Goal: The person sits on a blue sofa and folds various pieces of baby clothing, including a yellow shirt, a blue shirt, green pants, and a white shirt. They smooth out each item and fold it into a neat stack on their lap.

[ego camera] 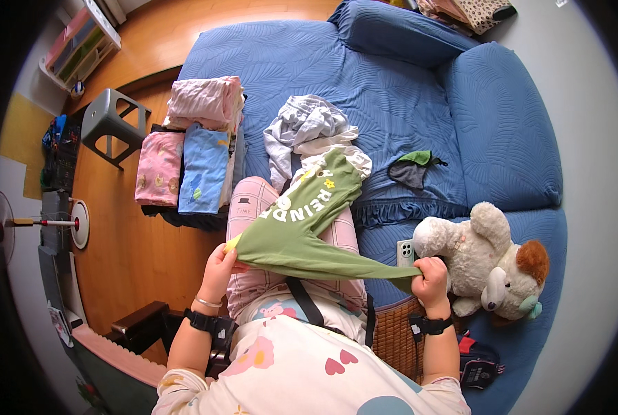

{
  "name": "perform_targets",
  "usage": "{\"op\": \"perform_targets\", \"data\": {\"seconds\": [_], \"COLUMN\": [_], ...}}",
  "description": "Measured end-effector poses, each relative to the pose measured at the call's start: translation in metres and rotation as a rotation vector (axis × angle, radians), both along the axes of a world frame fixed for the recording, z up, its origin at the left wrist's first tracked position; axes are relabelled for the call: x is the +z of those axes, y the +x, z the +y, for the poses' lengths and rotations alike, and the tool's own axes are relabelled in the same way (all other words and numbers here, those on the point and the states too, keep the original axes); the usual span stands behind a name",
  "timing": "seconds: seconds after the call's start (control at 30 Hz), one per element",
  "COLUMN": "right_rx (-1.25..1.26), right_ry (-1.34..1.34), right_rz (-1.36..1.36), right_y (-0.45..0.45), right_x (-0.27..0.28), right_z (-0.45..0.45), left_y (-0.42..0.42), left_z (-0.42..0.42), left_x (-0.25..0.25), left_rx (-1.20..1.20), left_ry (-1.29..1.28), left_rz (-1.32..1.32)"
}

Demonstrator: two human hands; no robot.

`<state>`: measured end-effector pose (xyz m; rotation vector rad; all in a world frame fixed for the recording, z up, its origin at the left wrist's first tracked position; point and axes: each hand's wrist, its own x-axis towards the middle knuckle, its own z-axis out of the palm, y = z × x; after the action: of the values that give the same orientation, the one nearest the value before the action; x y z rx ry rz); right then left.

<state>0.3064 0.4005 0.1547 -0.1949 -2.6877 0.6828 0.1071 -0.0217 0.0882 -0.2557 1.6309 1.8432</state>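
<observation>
A green long-sleeved top with white lettering and a yellow star is stretched across my lap. My left hand pinches its edge beside a yellow patch at the neckline. My right hand is closed around the end of one sleeve, pulled taut out to the right. The far end of the top lies over crumpled white cloth on the blue sofa cover. Just beyond is a rumpled pale grey garment.
Folded clothes, with a pink pile and a blue one, stand at the left. A plush dog, a phone and a grey-green cloth item lie at the right. A grey plastic stool stands on the wooden floor.
</observation>
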Motion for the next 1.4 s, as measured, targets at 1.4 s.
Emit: {"op": "perform_targets", "data": {"seconds": [1.4], "right_rx": [-0.474], "right_ry": [-0.671], "right_rz": [-0.366], "right_y": [-0.231], "right_x": [-0.215], "right_z": [0.022], "left_y": [-0.048], "left_z": [0.124], "left_x": [-0.058], "left_rx": [-0.853], "left_ry": [-0.751], "left_rz": [0.930]}}
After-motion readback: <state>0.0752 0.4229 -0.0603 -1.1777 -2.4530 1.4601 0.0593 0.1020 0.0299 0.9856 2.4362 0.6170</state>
